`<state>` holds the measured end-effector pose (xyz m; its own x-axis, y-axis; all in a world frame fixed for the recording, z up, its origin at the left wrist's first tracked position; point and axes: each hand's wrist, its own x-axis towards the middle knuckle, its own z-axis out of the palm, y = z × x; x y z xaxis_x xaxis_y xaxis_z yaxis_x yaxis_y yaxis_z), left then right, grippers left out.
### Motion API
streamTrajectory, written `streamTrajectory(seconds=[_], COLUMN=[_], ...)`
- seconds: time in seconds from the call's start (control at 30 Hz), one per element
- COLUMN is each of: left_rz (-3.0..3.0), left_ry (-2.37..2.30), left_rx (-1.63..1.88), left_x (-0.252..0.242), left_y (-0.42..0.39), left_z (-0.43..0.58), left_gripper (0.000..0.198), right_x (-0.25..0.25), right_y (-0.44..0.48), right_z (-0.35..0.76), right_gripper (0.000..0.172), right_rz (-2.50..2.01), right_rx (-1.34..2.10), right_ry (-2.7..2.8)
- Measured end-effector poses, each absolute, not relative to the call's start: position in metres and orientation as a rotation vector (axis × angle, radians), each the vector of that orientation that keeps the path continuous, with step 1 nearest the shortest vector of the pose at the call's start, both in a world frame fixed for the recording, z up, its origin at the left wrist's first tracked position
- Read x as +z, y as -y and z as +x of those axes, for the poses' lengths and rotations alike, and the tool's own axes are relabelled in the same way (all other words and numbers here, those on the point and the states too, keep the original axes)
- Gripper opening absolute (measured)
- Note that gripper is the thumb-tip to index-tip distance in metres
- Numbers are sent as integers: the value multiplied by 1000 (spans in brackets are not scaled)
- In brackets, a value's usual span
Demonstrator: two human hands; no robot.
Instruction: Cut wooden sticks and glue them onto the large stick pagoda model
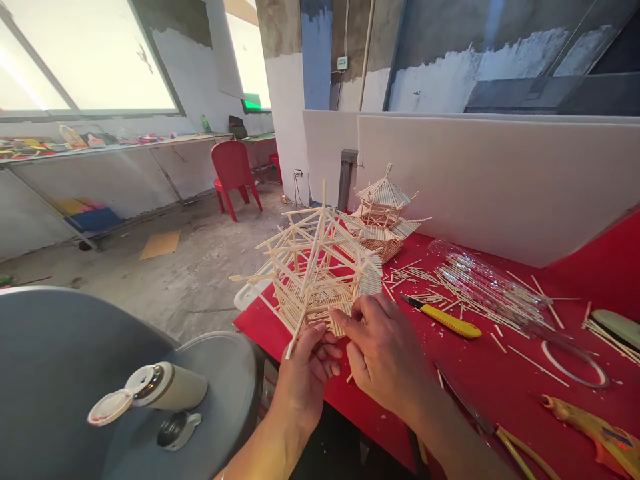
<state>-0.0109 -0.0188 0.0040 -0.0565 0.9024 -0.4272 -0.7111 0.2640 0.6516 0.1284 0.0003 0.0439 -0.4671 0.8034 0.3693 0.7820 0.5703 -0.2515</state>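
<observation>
An unfinished pavilion model of thin wooden sticks, with an open roof frame and a planked section on its right, stands tilted in front of me. My left hand is closed on its lower front edge, thumb up and fingers curled beneath. Against the same edge from the right is my right hand, its index finger bent onto the sticks; what its fingertips pinch is hidden. Behind it sits a second stick pavilion with a fully covered roof. A yellow utility knife lies to the right of my right hand.
Loose sticks and a clear plastic bag of sticks lie on the red table. Scissors, a tape ring and a glue gun are at right. An open white bottle lies on a grey stool.
</observation>
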Motion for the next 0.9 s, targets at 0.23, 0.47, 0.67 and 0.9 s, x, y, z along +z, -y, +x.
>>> streamTrajectory(seconds=[0.23,0.47,0.67,0.9], left_rz=[359,459,453,472], left_ry=[-1035,-1072,-1057,-1059], left_rx=[1309,1288,1284,1270], left_x=[3,0,2,-2], left_y=[20,18,17,16], left_z=[-9,-9,-9,-10], left_gripper=[26,31,30,30], right_x=[39,37,37,40], right_y=[-1,-2,-2,-2], right_z=[129,129,129,127], right_gripper=[43,41,39,38], right_rz=[-1257,-1217,-1216,-1225], right_rx=[57,30,10,-59], right_ry=[2344,2334,2324,2339])
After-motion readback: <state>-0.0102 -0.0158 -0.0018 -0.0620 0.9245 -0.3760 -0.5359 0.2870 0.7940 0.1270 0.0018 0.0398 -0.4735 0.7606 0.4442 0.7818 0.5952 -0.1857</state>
